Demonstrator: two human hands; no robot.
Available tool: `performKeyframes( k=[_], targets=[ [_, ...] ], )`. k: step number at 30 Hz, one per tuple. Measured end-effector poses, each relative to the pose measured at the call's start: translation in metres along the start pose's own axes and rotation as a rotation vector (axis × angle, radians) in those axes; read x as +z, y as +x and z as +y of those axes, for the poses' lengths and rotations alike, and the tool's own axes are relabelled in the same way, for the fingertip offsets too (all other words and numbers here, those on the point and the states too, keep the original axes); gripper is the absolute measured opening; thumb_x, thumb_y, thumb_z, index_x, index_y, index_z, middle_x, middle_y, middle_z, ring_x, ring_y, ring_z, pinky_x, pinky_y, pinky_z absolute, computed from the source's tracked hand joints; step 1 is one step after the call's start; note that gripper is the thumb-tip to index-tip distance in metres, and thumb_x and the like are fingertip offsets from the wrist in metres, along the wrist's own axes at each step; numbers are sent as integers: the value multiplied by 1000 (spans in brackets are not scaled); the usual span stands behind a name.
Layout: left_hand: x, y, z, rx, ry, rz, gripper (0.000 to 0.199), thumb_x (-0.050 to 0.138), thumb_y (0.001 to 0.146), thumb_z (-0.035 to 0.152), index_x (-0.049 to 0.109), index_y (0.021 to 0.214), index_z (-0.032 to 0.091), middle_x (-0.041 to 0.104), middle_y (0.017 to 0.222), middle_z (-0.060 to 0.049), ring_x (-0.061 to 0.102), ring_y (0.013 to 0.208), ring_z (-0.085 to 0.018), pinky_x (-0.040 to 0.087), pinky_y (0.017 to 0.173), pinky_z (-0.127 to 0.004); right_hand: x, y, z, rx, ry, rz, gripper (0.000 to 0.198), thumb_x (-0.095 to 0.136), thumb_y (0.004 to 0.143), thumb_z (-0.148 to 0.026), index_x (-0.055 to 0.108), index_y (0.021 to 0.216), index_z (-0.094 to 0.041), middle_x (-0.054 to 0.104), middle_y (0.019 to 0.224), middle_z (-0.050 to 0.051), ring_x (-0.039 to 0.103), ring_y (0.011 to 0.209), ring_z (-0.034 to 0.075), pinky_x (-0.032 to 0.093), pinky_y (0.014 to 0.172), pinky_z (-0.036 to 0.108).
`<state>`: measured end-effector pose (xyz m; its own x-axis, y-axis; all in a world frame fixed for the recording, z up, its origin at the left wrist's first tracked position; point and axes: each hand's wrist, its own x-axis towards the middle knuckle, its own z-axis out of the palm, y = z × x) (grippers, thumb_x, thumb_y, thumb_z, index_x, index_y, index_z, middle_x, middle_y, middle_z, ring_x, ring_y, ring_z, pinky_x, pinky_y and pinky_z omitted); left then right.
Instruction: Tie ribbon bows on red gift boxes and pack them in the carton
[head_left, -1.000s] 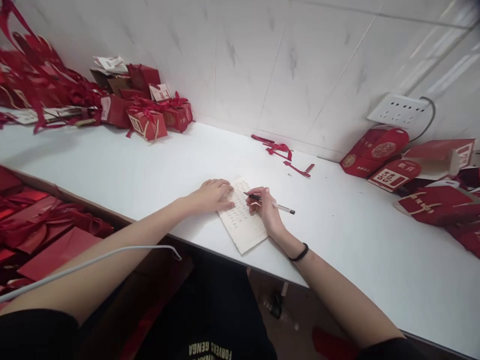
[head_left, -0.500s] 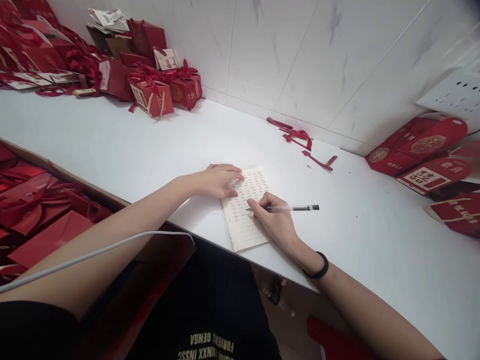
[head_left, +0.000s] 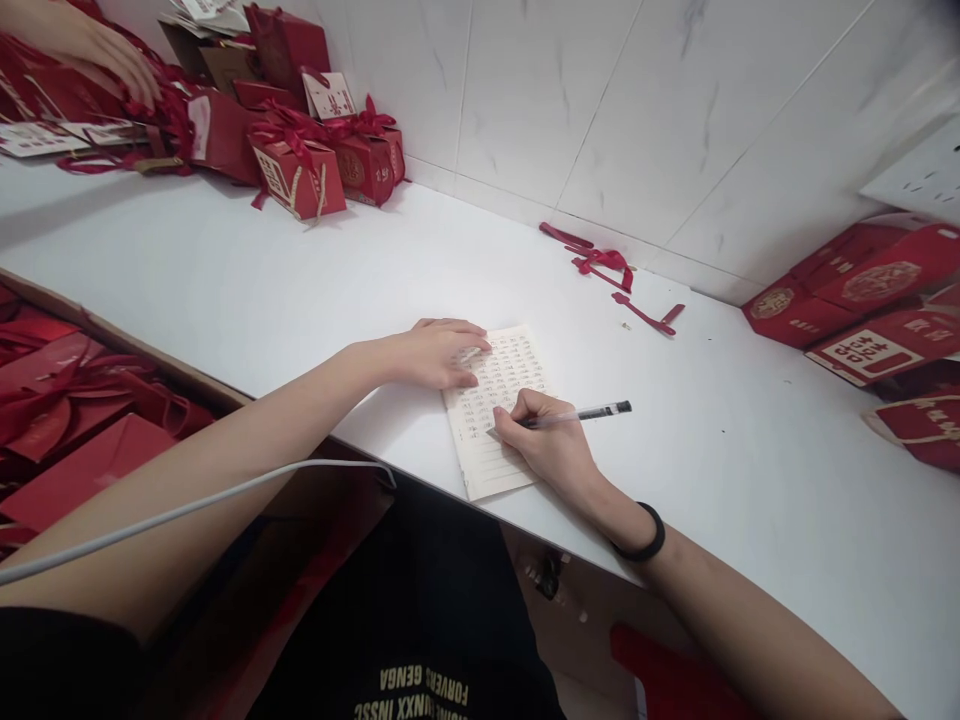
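A lined notepad point(head_left: 499, 465) lies slightly turned on the white table, its upper rows filled with small handwriting and its lower lines blank. My left hand point(head_left: 442, 355) rests with fingers spread on the pad's upper left edge. In my right hand point(head_left: 551, 435) is a pen point(head_left: 592, 412) with a clear barrel and black end, gripped between thumb and fingers. The pen's tip meets the paper near the lowest written row. My right palm covers the pad's lower right part.
Red gift boxes point(head_left: 300, 180) with ribbons crowd the back left, where another person's hand point(head_left: 105, 55) reaches in. Loose red ribbons point(head_left: 607, 265) lie by the tiled wall. More red boxes point(head_left: 862, 290) stand at right. A white cable point(head_left: 225, 492) crosses over my left forearm.
The pen tip has shifted slightly down and left on the page, and the pen tilts a little more. Another person's hand has come in at the upper left. My left hand stays on the pad.
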<state>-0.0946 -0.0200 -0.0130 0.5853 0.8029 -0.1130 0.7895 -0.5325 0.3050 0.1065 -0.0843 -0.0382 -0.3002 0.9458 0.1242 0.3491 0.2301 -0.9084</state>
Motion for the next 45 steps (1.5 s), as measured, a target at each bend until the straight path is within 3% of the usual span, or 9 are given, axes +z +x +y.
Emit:
performKeyframes(
  k=[20, 30, 45],
  targets=[
    [3, 1, 0, -71, -35, -8, 57, 47, 82, 50, 43, 133, 26, 35, 146, -3, 26, 135, -26, 17, 109, -41, -2, -1, -5, 46, -40, 87, 34, 53, 74, -30, 29, 53, -20, 30, 49, -5, 27, 47, 9, 24, 44, 23],
    [4, 2, -2, -71, -75, -8, 57, 47, 81, 54, 44, 132, 28, 35, 145, -1, 23, 135, -29, 14, 109, -43, -2, -2, -4, 31, -84, 42, 31, 53, 73, -26, 31, 53, -20, 32, 49, -5, 27, 48, 9, 22, 44, 23],
    [-1, -2, 4, -50, -35, -23, 56, 46, 84, 48, 42, 134, 23, 35, 147, -5, 24, 136, -24, 16, 110, -39, -2, -3, -5, 26, -108, 49, 29, 50, 73, -23, 28, 54, -19, 28, 50, -6, 26, 49, 8, 22, 44, 21]
  ],
)
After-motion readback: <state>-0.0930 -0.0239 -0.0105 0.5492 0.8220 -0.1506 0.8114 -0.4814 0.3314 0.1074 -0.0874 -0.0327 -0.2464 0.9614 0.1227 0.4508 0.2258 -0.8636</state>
